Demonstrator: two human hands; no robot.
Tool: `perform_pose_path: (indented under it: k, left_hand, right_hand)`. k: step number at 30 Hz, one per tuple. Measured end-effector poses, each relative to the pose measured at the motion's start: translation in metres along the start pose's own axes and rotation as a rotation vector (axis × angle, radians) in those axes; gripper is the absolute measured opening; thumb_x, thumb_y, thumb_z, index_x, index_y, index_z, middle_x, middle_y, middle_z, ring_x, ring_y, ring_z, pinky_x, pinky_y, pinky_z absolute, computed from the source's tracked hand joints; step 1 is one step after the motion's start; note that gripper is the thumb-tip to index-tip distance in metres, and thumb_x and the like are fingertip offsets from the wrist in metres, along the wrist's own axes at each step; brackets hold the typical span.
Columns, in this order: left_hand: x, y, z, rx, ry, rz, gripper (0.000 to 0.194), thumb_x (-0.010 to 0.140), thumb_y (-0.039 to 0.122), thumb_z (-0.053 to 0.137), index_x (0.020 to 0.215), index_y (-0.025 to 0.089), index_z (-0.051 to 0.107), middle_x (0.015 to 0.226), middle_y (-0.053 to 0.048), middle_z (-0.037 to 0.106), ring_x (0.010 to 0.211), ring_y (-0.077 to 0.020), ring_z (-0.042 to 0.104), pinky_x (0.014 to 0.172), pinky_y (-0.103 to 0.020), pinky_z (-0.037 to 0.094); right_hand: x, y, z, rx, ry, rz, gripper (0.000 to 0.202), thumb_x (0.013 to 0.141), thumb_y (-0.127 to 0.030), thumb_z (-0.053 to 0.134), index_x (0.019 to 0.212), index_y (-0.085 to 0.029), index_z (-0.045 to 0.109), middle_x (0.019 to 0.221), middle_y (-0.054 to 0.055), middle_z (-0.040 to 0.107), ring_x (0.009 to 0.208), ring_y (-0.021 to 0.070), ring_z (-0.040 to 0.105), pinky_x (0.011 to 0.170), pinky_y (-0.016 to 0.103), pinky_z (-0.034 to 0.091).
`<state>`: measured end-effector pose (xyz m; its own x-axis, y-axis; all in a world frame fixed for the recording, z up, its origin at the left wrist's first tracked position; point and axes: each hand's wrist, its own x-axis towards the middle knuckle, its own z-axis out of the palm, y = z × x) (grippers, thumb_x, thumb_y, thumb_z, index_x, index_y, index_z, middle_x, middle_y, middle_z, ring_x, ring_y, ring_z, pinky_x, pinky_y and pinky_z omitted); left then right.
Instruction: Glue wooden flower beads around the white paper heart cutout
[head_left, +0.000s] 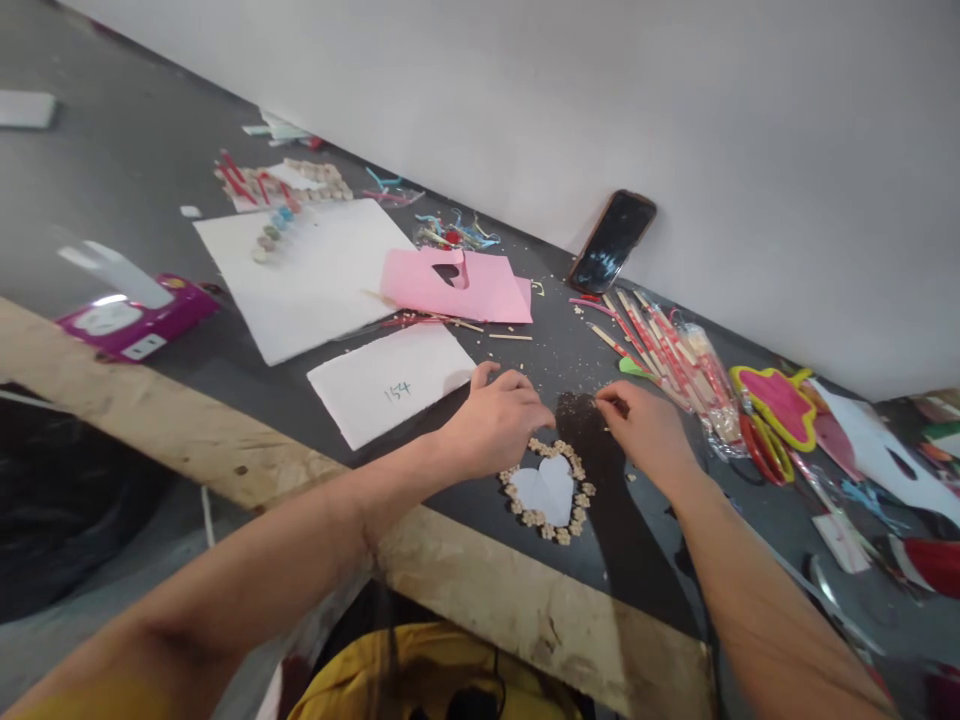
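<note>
A white paper heart lies on the dark tabletop, with a ring of small beige flower-shaped pieces around its edge. My left hand is over the upper left of this ring, its fingers curled together; what they hold, if anything, is hidden. To the right of the heart, my right hand has thumb and forefinger pinched, and anything between them is too small to name. Tiny pale crumbs are scattered between the hands. A white foam block marked 154 lies beside my left hand.
A pink sheet with a heart cut-out and a large white board lie behind. A phone leans on the wall. Packaged sticks and scissors are on the right. A purple power strip is at left.
</note>
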<state>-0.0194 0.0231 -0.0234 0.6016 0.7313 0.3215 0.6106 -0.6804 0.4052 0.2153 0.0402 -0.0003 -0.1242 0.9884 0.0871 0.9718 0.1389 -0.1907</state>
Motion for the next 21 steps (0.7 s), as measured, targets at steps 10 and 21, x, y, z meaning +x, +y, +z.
perform_pose_path:
  k: [10,21]
  left_hand:
    - [-0.001,0.000,-0.017,0.036,-0.235,-0.028,0.017,0.089,0.023,0.053,0.096,0.026,0.068,0.106,-0.001,0.067,0.113,-0.0275,0.044,0.101,-0.056,0.017]
    - [-0.006,0.004,-0.042,0.038,-0.481,-0.009,0.055,0.064,0.049,0.078,0.106,0.019,0.060,0.105,-0.005,0.063,0.112,-0.0306,0.042,0.101,-0.057,0.020]
  right_hand:
    - [0.006,0.026,-0.022,-0.042,0.152,0.129,0.021,0.080,-0.032,0.052,0.091,-0.019,0.063,0.094,0.012,0.066,0.091,0.0266,0.061,0.079,0.041,0.045]
    - [-0.045,-0.001,-0.004,0.125,-0.050,-0.130,0.027,0.080,-0.034,0.059,0.104,-0.024,0.063,0.109,0.007,0.066,0.107,0.0252,0.056,0.092,0.044,0.044]
